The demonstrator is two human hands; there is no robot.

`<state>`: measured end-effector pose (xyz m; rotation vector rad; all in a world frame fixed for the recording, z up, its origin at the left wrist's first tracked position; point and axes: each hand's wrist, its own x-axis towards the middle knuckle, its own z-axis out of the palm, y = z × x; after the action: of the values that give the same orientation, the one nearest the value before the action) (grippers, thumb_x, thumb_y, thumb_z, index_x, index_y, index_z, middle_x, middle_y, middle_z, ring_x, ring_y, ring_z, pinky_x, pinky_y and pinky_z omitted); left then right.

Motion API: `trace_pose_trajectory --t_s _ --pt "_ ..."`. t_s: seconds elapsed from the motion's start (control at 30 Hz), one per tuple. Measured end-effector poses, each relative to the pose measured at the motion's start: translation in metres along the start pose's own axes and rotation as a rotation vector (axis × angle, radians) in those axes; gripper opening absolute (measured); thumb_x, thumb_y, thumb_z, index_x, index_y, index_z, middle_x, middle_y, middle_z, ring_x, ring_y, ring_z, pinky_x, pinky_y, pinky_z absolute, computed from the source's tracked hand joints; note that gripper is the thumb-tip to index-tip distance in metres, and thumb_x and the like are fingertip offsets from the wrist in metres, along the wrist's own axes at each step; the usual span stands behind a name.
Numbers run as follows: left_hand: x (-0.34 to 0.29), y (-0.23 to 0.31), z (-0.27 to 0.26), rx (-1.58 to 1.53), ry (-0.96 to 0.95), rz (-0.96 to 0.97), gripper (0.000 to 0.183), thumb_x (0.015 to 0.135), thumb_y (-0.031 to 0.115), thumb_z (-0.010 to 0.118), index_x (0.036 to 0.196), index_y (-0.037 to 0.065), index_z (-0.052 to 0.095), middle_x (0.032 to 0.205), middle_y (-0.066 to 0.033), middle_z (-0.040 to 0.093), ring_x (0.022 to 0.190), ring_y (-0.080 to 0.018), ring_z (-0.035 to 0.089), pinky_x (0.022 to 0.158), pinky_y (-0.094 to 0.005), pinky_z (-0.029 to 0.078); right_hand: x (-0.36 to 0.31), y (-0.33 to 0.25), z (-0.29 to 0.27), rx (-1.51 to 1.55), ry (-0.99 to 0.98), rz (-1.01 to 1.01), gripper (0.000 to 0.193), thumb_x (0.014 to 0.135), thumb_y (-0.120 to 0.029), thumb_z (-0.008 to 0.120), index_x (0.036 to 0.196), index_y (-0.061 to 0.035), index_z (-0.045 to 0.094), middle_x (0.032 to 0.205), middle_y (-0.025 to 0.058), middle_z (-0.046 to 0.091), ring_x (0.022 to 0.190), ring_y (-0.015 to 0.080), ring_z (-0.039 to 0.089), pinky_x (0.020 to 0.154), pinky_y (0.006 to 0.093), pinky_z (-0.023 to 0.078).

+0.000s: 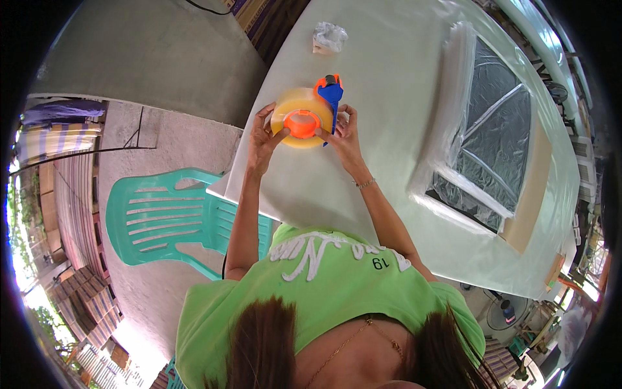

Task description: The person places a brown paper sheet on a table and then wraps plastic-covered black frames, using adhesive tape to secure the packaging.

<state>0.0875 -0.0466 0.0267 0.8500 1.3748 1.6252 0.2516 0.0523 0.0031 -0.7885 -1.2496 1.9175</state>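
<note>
Near the desk's (402,84) front-left corner, just in from its near edge, the person is holding a tape dispenser (308,117) up over the pale top with both hands. The left hand (262,136) is clamping the left rim of the big clear tape roll (295,104), with the thumb lying toward the orange core (301,123). The right hand (343,133) is closing on the right side, its fingers wrapping the blue handle (331,97) behind the roll. Both hands are gripping firmly, fingers curled and touching the tool, none spread free.

The step in hand appears to be readying the dispenser: seating or turning the roll on its hub, or hunting for the tape's loose end. The next move seemingly calls for steadying the roll with the left hand while the right picks up the free end near the orange guard at the top; whether an end is already lifted cannot be told.

Toward the desk's far edge a crumpled wad (329,35) of plastic is lying, well apart. Along the right side a flat bundle (492,129) wrapped in clear film is resting on brown cardboard (531,194). A teal chair (175,217) is standing beside the left corner.
</note>
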Motion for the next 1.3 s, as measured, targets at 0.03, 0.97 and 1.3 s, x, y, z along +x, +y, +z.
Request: trace_pose_trajectory --t_s 0.03,0.97,1.3 --pt "-0.004 -0.002 0.000 -0.001 -0.003 -0.021 0.058 0.077 0.005 0.066 0.127 0.006 0.037 0.128 -0.0070 0.041 0.115 -0.0197 0.045 0.095 -0.0334 0.039 -0.005 -0.002 -0.002 -0.032 0.010 0.006 0.063 0.070 -0.007 0.075 0.115 -0.0095 0.031 0.103 0.0045 0.050 0.096 0.0141 0.051 0.087 0.0295 0.043" --pt "-0.338 -0.111 0.183 0.152 0.809 -0.239 0.076 0.077 0.051 0.062 0.130 0.004 0.034 0.121 -0.0089 0.037 0.103 -0.0195 0.042 0.083 -0.0336 0.037 -0.445 -0.059 -0.194 0.085 0.182 0.310 0.059 0.070 0.001 0.068 0.119 -0.0058 0.035 0.110 0.0120 0.052 0.098 0.0176 0.056 0.083 0.0289 0.047" --pt "-0.336 -0.157 0.235 -0.482 0.298 -0.513 0.110 0.066 0.065 0.064 0.141 0.006 0.009 0.141 -0.0189 0.019 0.128 -0.0303 0.025 0.099 -0.0482 0.028 -0.597 0.042 -0.303 0.220 0.254 0.579 0.058 0.073 -0.007 0.068 0.122 -0.0064 0.037 0.103 0.0071 0.059 0.088 0.0140 0.059 0.076 0.0263 0.047"
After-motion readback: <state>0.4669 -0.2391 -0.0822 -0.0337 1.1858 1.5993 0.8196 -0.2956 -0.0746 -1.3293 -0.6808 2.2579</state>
